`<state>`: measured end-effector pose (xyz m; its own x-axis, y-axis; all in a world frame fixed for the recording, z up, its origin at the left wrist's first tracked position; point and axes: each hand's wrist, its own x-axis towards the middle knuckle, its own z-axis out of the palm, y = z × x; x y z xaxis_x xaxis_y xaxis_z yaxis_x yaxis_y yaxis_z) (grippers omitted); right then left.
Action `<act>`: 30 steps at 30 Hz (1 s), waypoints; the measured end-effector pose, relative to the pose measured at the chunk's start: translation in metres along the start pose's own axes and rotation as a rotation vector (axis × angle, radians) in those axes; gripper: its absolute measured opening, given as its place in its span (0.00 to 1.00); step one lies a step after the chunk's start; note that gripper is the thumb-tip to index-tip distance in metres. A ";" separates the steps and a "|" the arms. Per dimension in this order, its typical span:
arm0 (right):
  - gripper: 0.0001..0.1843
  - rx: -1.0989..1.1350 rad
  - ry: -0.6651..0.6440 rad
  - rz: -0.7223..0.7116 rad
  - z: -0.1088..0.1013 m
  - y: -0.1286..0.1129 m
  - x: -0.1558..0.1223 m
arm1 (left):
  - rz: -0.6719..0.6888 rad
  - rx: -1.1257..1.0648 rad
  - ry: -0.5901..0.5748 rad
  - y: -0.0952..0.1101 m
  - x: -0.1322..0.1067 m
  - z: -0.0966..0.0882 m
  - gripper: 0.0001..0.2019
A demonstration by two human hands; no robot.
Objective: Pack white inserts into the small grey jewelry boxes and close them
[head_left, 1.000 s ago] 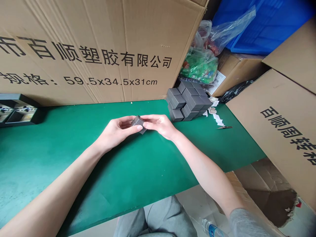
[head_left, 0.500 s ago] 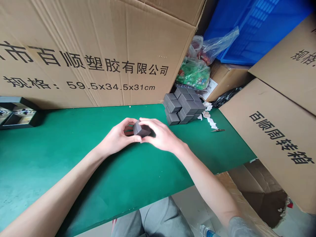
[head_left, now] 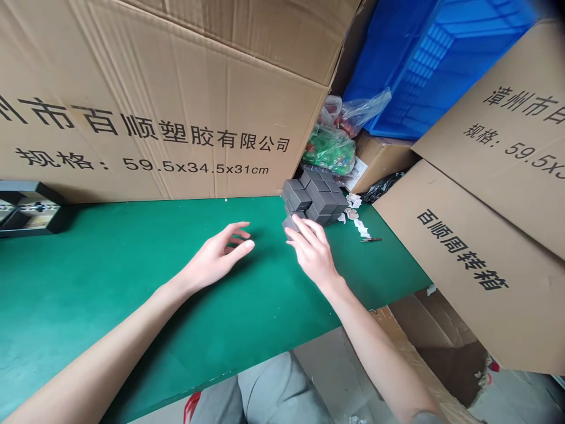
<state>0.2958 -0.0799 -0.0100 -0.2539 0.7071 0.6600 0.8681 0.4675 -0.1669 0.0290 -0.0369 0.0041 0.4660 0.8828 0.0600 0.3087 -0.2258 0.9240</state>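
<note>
- Right hand (head_left: 311,254): fingers curled over a dark grey block (head_left: 289,224) at the near end of a stack (head_left: 320,197); gripping or only touching, I can't tell.
- Left hand (head_left: 216,254): open and empty, over the green mat (head_left: 110,277), left of the stack.
- Blocks look stiff, dense, probably heavy for their size; best taken by opposite flat faces.

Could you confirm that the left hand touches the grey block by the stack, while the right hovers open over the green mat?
The hands are swapped: in the head view, the right hand touches the grey block by the stack, and the left hand hovers open over the green mat.
</note>
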 end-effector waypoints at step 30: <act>0.14 -0.274 0.111 0.011 0.025 0.033 0.024 | 0.030 0.095 -0.008 -0.006 0.002 0.002 0.28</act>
<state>0.3077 -0.0342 -0.0179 -0.2093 0.6420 0.7376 0.9570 0.2893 0.0197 0.0294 -0.0349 -0.0020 0.4824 0.8719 0.0842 0.3712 -0.2905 0.8819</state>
